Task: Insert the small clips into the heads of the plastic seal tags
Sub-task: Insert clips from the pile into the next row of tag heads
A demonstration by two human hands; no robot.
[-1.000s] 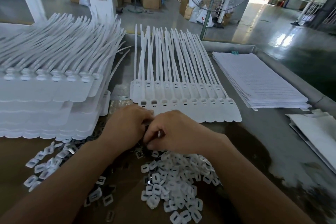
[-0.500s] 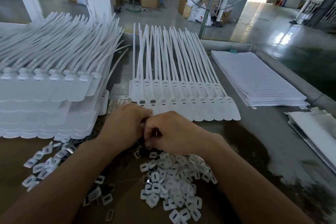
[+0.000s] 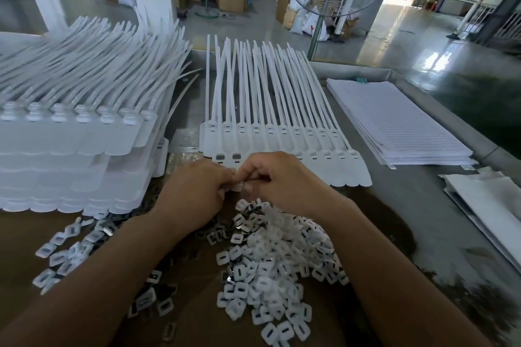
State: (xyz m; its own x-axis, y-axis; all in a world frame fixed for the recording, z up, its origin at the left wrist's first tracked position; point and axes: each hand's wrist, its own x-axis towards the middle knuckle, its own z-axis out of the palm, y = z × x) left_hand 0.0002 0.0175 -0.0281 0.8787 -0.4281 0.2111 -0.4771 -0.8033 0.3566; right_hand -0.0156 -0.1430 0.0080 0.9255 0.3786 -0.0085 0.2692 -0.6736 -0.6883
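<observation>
A worn table (image 3: 423, 205) in a factory hall carries the work. Nearest, loose small clips (image 3: 276, 262) lie heaped between the forearms, where a sweeping wrist could scatter them. Past the heap the left hand (image 3: 194, 194) and right hand (image 3: 284, 180) meet, fingers curled, together pinching one clip (image 3: 238, 186) at the near edge of the seal tags (image 3: 282, 146). Turned wrong or pushed crooked, it may jam in a head or slip away. Farther left, tall tag stacks (image 3: 70, 149) could slide
</observation>
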